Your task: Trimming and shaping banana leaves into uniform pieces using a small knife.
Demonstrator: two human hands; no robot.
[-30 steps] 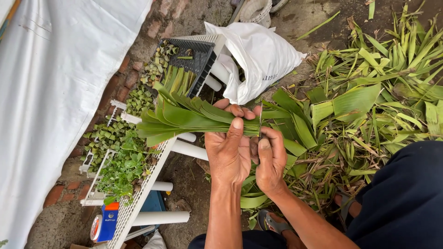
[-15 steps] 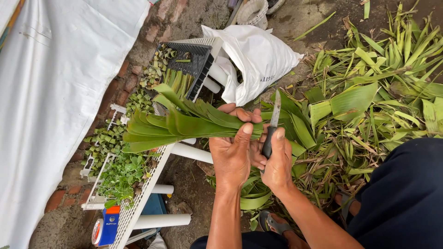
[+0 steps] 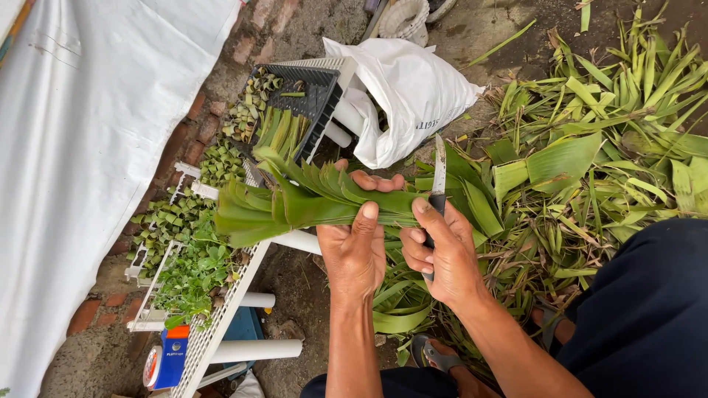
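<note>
Right hand (image 3: pixel 446 254), empty and flat on the leaves 1 s ago, now grips a knife (image 3: pixel 438 184) blade-up against the leaf bundle (image 3: pixel 310 203), whose fan has swung further left, left hand (image 3: pixel 359 247) thumb now on top.

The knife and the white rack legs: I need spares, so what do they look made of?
The knife has a thin grey blade with a dull sheen, so likely steel; its handle is hidden in the right hand. The rack legs are smooth, matte white round tubes, probably plastic pipe, though painted metal can't be ruled out.
</note>
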